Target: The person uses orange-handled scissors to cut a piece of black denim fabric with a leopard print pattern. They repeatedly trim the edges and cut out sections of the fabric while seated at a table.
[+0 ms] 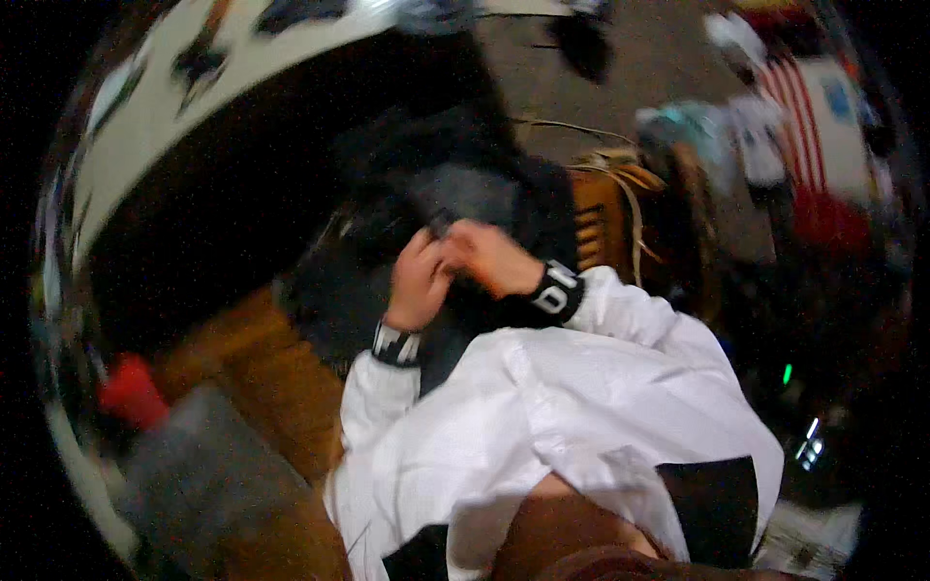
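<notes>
Both hands, left hand (418,283) and right hand (489,256), touch, pinching dark fabric (455,194).

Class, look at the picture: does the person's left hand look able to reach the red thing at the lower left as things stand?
Probably yes. The left hand is busy at the dark cloth beside the right hand, but nothing seems to block the way to the red thing.

dim and warm-toned throughout, heavily motion-blurred; strong fisheye bending with black vignette at the rim; brightest on the white jacket (542,426), deep shadow upper left.
</notes>
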`<action>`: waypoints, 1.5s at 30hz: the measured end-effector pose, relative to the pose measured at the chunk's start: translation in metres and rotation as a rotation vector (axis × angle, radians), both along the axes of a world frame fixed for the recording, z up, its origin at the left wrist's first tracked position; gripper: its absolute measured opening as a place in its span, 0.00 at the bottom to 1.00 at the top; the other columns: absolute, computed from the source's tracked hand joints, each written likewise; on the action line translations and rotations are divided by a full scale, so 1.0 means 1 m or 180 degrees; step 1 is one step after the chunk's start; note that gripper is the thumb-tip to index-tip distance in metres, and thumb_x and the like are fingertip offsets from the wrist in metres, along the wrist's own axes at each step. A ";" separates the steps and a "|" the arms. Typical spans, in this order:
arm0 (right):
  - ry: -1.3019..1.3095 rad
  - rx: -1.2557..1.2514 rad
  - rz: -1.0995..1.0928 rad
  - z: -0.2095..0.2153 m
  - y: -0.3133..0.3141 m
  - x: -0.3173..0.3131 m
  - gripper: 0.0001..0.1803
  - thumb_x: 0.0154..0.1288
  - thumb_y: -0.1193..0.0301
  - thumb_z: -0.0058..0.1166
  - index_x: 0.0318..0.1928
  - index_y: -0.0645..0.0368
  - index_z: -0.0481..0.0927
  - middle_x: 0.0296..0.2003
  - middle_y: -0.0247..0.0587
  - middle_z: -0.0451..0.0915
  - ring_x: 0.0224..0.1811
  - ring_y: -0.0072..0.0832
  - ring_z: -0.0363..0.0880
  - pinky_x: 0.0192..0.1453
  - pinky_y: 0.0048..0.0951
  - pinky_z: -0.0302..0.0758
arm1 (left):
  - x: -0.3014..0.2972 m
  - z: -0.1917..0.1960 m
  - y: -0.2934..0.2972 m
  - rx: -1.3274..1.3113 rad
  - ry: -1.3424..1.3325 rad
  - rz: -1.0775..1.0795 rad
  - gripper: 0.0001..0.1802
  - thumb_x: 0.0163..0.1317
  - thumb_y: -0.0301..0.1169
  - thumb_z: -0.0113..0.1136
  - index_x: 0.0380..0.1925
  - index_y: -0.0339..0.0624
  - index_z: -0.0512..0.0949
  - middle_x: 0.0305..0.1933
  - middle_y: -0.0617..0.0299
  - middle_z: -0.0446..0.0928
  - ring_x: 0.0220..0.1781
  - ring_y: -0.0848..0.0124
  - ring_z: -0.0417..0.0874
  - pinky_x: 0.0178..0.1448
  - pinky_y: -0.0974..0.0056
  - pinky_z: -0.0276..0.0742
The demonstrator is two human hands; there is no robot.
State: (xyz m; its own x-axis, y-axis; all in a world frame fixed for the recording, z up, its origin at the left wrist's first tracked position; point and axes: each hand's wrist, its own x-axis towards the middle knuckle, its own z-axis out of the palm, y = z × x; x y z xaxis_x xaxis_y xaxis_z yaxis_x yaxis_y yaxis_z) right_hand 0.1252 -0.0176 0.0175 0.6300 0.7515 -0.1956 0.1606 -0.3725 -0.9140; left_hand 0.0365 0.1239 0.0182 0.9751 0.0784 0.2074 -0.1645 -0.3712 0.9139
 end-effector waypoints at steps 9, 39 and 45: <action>-0.0592 0.0145 0.0489 0.006 -0.029 -0.002 0.25 0.65 0.55 0.48 0.35 0.73 0.74 0.34 0.62 0.74 0.33 0.40 0.79 0.29 0.36 0.73 | -0.015 -0.037 -0.017 0.0326 0.0068 -0.0072 0.14 0.64 0.33 0.48 0.40 0.30 0.72 0.41 0.48 0.73 0.45 0.51 0.71 0.49 0.57 0.66; -0.0718 0.0680 -0.1212 0.051 -0.058 -0.010 0.19 0.58 0.60 0.60 0.31 0.64 0.72 0.26 0.47 0.75 0.27 0.37 0.75 0.31 0.33 0.69 | -0.009 -0.005 -0.028 0.0601 -0.0686 0.0701 0.16 0.67 0.35 0.48 0.35 0.28 0.72 0.41 0.49 0.63 0.45 0.55 0.67 0.50 0.57 0.64; -0.0502 0.0683 -0.2153 0.055 -0.099 -0.005 0.24 0.62 0.52 0.56 0.29 0.64 0.72 0.21 0.46 0.74 0.22 0.28 0.70 0.28 0.33 0.67 | 0.014 0.004 -0.012 0.0291 -0.1079 0.0635 0.12 0.67 0.33 0.46 0.39 0.33 0.70 0.50 0.46 0.63 0.52 0.54 0.66 0.57 0.54 0.60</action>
State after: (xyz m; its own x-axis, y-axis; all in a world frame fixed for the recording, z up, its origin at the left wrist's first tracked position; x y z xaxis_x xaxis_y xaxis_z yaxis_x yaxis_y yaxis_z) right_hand 0.1198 -0.1165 0.0724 0.9790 0.1992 0.0440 0.0946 -0.2521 -0.9631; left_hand 0.0500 0.1119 0.0220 0.8176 0.2256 0.5297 -0.3675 -0.5036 0.7818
